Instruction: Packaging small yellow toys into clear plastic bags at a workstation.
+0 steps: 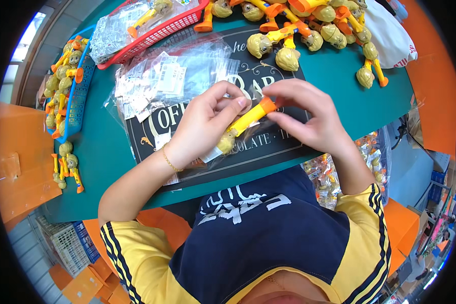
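Yellow-tubed figure with gold head and orange end (251, 117), in clear plastic film (257, 91), is held diagonally over the black printed mat (248, 158). Film edge appears pinched by the left hand (207, 119), head end low, likely to leave the orange end accessible. Right hand (309, 114) is curved around that end, thumb and forefinger apart; whether film is gripped there can't be told. Head is partly covered by left hand; bag outline lost in glare.
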Demonstrator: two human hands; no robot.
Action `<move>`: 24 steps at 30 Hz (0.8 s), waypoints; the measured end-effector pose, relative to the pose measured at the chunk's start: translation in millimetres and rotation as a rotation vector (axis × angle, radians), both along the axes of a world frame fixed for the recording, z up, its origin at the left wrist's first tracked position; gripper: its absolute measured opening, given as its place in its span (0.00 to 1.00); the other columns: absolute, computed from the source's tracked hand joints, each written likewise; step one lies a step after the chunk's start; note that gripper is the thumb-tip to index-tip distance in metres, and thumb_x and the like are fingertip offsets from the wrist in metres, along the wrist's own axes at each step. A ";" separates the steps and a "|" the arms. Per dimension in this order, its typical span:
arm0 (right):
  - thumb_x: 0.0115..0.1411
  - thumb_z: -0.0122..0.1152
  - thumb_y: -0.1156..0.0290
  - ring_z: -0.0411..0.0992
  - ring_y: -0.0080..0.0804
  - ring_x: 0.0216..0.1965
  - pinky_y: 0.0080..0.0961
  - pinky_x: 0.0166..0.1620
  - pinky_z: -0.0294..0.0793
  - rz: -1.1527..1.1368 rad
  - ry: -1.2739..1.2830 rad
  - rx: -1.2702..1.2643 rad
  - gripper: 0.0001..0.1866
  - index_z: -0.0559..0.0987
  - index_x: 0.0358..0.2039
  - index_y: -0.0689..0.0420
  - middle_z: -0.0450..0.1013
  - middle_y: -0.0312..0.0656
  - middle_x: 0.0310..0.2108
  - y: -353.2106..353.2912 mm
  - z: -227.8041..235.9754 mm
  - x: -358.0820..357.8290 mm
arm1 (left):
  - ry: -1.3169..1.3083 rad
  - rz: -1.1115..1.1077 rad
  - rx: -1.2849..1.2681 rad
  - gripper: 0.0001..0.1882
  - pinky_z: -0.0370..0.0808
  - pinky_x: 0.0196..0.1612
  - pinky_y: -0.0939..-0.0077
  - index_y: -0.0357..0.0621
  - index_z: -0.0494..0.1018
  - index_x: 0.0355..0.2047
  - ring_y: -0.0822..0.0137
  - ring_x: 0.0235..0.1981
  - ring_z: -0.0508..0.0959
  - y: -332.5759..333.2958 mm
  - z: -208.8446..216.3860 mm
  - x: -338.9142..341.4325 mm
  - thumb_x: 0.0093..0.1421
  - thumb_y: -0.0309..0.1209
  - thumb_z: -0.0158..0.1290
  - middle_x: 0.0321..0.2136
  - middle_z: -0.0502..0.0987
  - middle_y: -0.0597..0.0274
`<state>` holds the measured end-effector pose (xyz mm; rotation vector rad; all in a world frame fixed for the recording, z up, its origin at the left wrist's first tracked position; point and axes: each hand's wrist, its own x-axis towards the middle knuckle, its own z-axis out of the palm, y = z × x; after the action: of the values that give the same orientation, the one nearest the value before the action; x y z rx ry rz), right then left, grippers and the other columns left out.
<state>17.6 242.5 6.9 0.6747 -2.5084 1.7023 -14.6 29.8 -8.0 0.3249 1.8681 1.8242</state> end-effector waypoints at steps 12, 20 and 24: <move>0.54 0.62 0.75 0.72 0.27 0.39 0.21 0.43 0.70 -0.138 -0.082 0.041 0.13 0.76 0.41 0.62 0.74 0.42 0.37 -3.0 -30.6 5.3 | -0.045 -0.167 -0.203 0.08 0.68 0.30 0.85 0.42 0.62 0.38 0.80 0.26 0.70 -9.2 5.1 2.6 0.66 0.33 0.42 0.31 0.75 0.63; 0.53 0.65 0.70 0.70 0.19 0.38 0.16 0.39 0.65 -0.189 -0.270 -0.089 0.14 0.75 0.39 0.59 0.74 0.33 0.32 -11.2 -33.4 11.5 | -0.369 -0.041 0.062 0.08 0.68 0.31 0.86 0.46 0.61 0.41 0.81 0.27 0.71 -12.6 -11.6 5.3 0.66 0.35 0.41 0.35 0.75 0.61; 0.50 0.66 0.69 0.68 0.17 0.36 0.11 0.36 0.59 -0.127 -0.269 -0.096 0.19 0.73 0.42 0.56 0.73 0.31 0.34 -13.1 -28.9 15.0 | -0.397 -0.036 0.132 0.08 0.71 0.32 0.84 0.46 0.60 0.41 0.75 0.30 0.75 -11.4 -10.4 6.4 0.66 0.35 0.41 0.34 0.74 0.61</move>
<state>32.6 229.4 -21.9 0.2893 -2.5480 1.9673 -8.3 18.4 -18.4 0.0345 1.4662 1.8332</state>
